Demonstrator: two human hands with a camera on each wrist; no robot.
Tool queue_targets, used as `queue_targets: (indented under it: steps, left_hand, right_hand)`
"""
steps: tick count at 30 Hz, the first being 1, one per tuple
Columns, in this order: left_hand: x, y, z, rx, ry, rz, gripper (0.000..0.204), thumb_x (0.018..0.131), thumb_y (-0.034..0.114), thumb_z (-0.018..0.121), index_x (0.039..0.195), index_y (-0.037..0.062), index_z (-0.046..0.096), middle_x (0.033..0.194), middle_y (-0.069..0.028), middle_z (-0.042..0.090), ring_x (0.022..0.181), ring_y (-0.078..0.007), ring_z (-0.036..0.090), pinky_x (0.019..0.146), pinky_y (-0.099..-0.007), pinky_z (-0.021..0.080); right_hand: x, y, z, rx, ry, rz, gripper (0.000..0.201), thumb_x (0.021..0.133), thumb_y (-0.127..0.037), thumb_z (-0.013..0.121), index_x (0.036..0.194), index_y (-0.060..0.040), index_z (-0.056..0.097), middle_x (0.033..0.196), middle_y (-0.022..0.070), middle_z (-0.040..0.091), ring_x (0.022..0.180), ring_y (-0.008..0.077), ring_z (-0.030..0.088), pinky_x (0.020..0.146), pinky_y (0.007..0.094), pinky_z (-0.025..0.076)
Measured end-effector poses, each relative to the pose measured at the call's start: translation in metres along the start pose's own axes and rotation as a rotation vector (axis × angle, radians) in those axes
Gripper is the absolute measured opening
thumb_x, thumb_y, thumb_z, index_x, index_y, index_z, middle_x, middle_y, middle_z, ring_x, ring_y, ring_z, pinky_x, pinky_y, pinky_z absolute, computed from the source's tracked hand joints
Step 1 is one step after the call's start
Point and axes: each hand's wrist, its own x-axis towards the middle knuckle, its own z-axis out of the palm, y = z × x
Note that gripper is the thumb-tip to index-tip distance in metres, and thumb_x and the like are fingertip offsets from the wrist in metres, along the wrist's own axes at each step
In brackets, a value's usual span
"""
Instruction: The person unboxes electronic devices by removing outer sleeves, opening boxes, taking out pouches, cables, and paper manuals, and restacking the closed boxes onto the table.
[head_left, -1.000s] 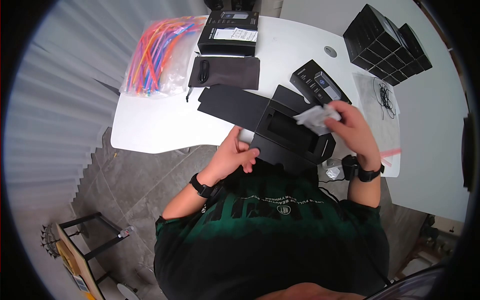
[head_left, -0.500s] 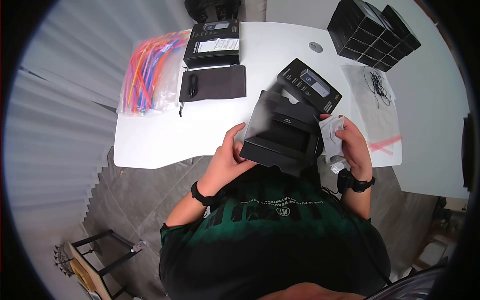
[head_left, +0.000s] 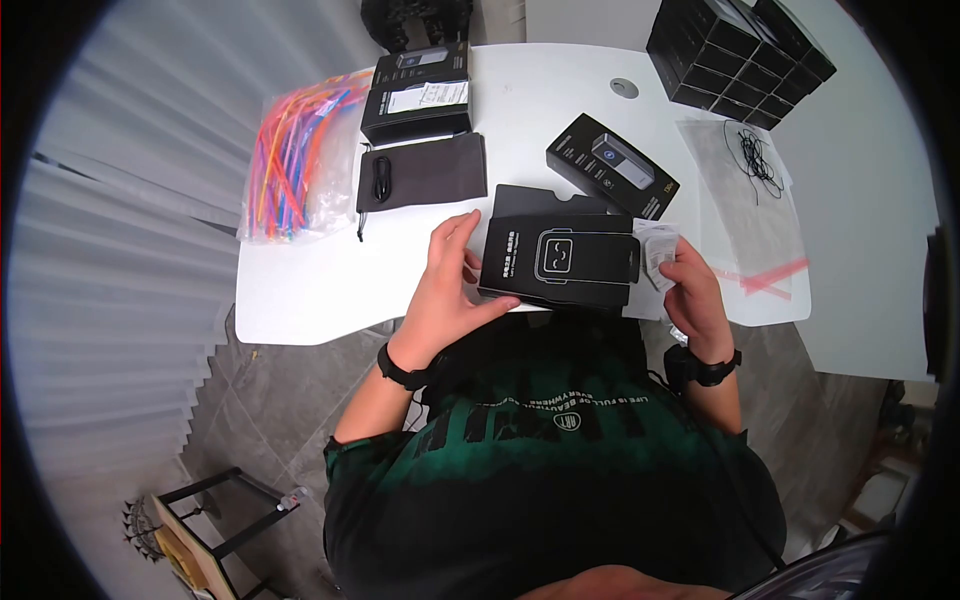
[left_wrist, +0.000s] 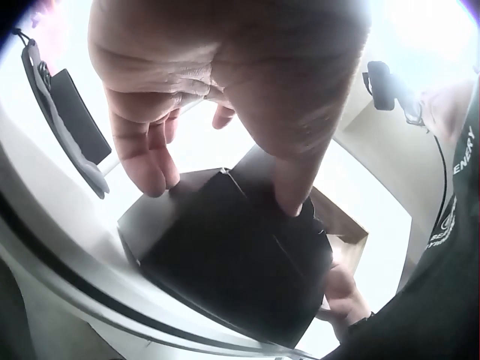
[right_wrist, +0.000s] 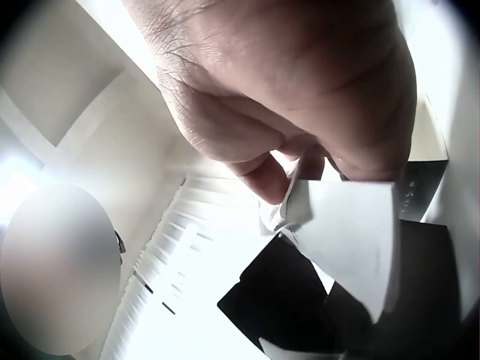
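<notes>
A black box [head_left: 590, 275] lies at the near table edge, its top panel printed with a smiling face in a line-drawn frame and white lettering. A notched black flap [head_left: 530, 200] stands out from its far side. My left hand [head_left: 448, 285] holds the box's left end, thumb along the near edge and fingers at the far corner in the left wrist view. At the right end, my right hand [head_left: 695, 300] pinches a folded white paper [head_left: 657, 250] between thumb and fingers. The paper sits right beside the box, and its sheet [right_wrist: 341, 232] hangs over dark cardboard in the right wrist view.
Beyond the box lies another printed black box [head_left: 612, 165]. Left are a grey drawstring pouch [head_left: 435, 172] with a coiled black cable [head_left: 381, 178], stacked boxes [head_left: 415, 122], and a bag of coloured strips [head_left: 300, 160]. Right are a black wire tangle [head_left: 752, 160] and a box stack [head_left: 735, 60].
The box's long panel has swung from the left over its open tray, hiding the inside. My right hand has moved from above the tray to the box's right end, still holding the paper.
</notes>
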Motion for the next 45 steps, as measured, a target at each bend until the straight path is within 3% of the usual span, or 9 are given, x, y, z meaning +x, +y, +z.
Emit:
queue_targets:
  steps: [4, 6, 11, 16, 22, 25, 31, 34, 45]
  left_hand:
    - [0.016, 0.018, -0.010, 0.136, -0.178, 0.001, 0.118, 0.066, 0.022, 0.095, 0.162, 0.0088, 0.028, 0.157, -0.0167, 0.033, 0.093, -0.0236, 0.061, 0.084, -0.0330, 0.054]
    - [0.023, 0.020, -0.014, 0.319, -0.261, 0.179, 0.123, 0.065, 0.034, 0.094, 0.163, 0.0081, 0.025, 0.165, -0.0189, 0.025, 0.096, -0.0320, 0.062, 0.085, -0.0355, 0.054]
    - [0.034, 0.024, -0.026, 0.148, -0.463, 0.064, 0.133, 0.062, 0.045, 0.094, 0.165, 0.0078, 0.019, 0.169, -0.0222, 0.018, 0.104, -0.0406, 0.064, 0.087, -0.0402, 0.055]
    - [0.041, 0.025, -0.031, 0.204, -0.544, 0.185, 0.141, 0.059, 0.049, 0.095, 0.165, 0.0047, 0.015, 0.170, -0.0241, 0.016, 0.104, -0.0401, 0.064, 0.086, -0.0400, 0.055]
    - [0.038, 0.030, -0.031, 0.216, -0.559, 0.161, 0.141, 0.059, 0.050, 0.095, 0.165, 0.0059, 0.013, 0.152, -0.0227, 0.040, 0.108, -0.0429, 0.065, 0.091, -0.0437, 0.054]
    - [0.027, 0.008, -0.023, 0.085, -0.475, 0.029, 0.139, 0.058, 0.047, 0.097, 0.163, 0.0040, 0.016, 0.142, -0.0203, 0.044, 0.113, -0.0402, 0.062, 0.096, -0.0408, 0.052]
    - [0.005, -0.013, 0.004, -0.233, -0.050, 0.133, 0.093, 0.065, 0.025, 0.096, 0.141, -0.0008, 0.047, 0.136, -0.0145, 0.052, 0.129, -0.0296, 0.053, 0.110, -0.0393, 0.042]
    - [0.002, -0.026, 0.015, -0.153, 0.066, 0.240, 0.089, 0.068, 0.020, 0.092, 0.142, -0.0006, 0.046, 0.138, -0.0152, 0.052, 0.131, -0.0299, 0.052, 0.111, -0.0409, 0.042]
    - [-0.009, -0.033, 0.032, -0.042, 0.129, 0.261, 0.085, 0.073, 0.018, 0.084, 0.147, 0.0003, 0.045, 0.151, -0.0200, 0.043, 0.136, -0.0306, 0.048, 0.111, -0.0441, 0.041]
  right_hand:
    - [0.006, -0.004, 0.016, 0.079, -0.002, -0.028, 0.053, 0.093, -0.003, 0.048, 0.145, 0.0072, 0.048, 0.142, 0.0165, 0.060, 0.130, 0.0246, 0.058, 0.113, 0.0384, 0.043]
    - [0.006, 0.002, 0.010, 0.128, -0.048, -0.034, 0.054, 0.093, -0.003, 0.048, 0.146, 0.0071, 0.047, 0.142, 0.0168, 0.060, 0.130, 0.0253, 0.058, 0.113, 0.0390, 0.043]
    - [0.003, -0.007, 0.026, 0.282, -0.200, -0.035, 0.056, 0.092, -0.002, 0.047, 0.147, 0.0076, 0.045, 0.145, 0.0182, 0.058, 0.132, 0.0274, 0.057, 0.114, 0.0407, 0.043]
    - [-0.002, -0.018, 0.032, -0.086, -0.276, 0.176, 0.060, 0.088, 0.000, 0.050, 0.147, 0.0096, 0.045, 0.150, 0.0186, 0.054, 0.137, 0.0263, 0.054, 0.116, 0.0399, 0.041]
    - [-0.003, -0.033, 0.046, -0.267, -0.420, 0.265, 0.064, 0.081, 0.003, 0.048, 0.144, 0.0104, 0.048, 0.151, 0.0181, 0.054, 0.138, 0.0264, 0.053, 0.117, 0.0398, 0.039]
    - [0.000, -0.031, 0.050, -0.169, -0.379, 0.168, 0.066, 0.082, 0.001, 0.048, 0.147, 0.0102, 0.046, 0.150, 0.0186, 0.054, 0.137, 0.0269, 0.054, 0.117, 0.0394, 0.039]
    - [0.006, -0.015, 0.044, 0.017, -0.093, -0.019, 0.061, 0.091, -0.010, 0.057, 0.146, 0.0101, 0.044, 0.155, 0.0215, 0.048, 0.135, 0.0309, 0.055, 0.110, 0.0398, 0.048]
    - [0.011, -0.015, 0.037, 0.026, 0.002, -0.051, 0.059, 0.095, -0.012, 0.057, 0.149, 0.0055, 0.043, 0.154, 0.0194, 0.049, 0.133, 0.0327, 0.057, 0.108, 0.0444, 0.051]
    - [0.029, -0.015, 0.018, -0.002, 0.054, 0.081, 0.050, 0.099, -0.011, 0.048, 0.147, 0.0016, 0.046, 0.138, 0.0166, 0.063, 0.116, 0.0257, 0.066, 0.099, 0.0385, 0.055]
